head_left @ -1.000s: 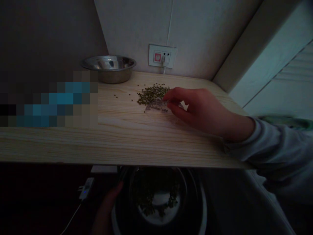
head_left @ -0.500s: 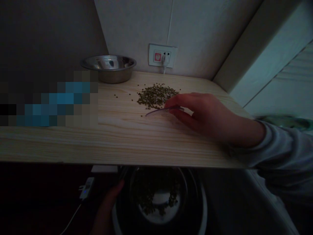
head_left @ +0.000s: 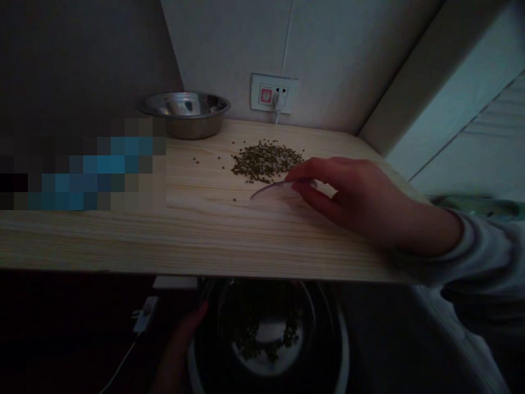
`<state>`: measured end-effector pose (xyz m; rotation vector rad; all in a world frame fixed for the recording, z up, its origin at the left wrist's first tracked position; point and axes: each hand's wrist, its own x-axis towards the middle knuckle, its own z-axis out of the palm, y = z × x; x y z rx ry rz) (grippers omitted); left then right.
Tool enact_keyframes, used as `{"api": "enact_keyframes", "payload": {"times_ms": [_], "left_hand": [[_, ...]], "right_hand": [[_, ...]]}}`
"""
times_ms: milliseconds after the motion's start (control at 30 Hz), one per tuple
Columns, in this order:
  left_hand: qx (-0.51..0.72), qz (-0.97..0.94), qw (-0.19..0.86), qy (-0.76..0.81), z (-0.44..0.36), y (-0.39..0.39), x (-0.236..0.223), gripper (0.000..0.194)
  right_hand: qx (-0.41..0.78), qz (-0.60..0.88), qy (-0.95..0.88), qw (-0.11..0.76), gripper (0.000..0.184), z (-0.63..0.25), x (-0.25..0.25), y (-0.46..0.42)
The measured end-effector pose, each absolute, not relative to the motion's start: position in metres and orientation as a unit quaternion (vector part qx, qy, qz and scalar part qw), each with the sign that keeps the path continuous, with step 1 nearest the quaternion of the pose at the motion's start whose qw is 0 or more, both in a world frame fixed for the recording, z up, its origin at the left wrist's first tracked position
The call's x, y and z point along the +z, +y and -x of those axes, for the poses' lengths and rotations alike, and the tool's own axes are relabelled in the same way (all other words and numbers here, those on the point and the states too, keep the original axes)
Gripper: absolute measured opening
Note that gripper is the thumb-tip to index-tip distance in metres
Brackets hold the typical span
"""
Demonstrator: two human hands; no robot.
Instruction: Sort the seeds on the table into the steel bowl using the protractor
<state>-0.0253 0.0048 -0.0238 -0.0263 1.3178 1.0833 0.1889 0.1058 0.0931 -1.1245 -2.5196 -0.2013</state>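
Note:
My right hand (head_left: 348, 197) pinches a thin, clear, curved plastic piece (head_left: 268, 192) between thumb and fingers, low over the wooden tabletop (head_left: 205, 235). Just behind it lies a loose pile of small green beans (head_left: 266, 160), with a few strays to the left and one in front. Below the table's front edge, my left hand (head_left: 180, 345) grips the left rim of a metal bowl (head_left: 344, 350); its fingers are mostly in shadow. More green beans (head_left: 266, 350) lie in the bottom of that bowl, whose far side is hidden under the tabletop.
A second metal bowl (head_left: 194, 125) stands at the back left, close to the wall. A wall socket (head_left: 274, 93) with a white plug is behind the beans. Below left hangs a white adapter (head_left: 145, 314) on a cable. A blurred-out patch covers the table's left.
My right hand and the plastic piece have shifted slightly right and toward me, away from the pile. One stray bean has moved a little nearer. My left hand and the lower bowl stay put.

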Motion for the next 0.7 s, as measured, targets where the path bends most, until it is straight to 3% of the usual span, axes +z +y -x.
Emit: {"api": "enact_keyframes", "payload": {"times_ms": [700], "left_hand": [[0.473,0.034,0.678,0.561,0.024,0.0,-0.022,0.023]], "right_hand": [[-0.111,0.377,-0.906,0.158,0.022,-0.175,0.092,0.114]]}}
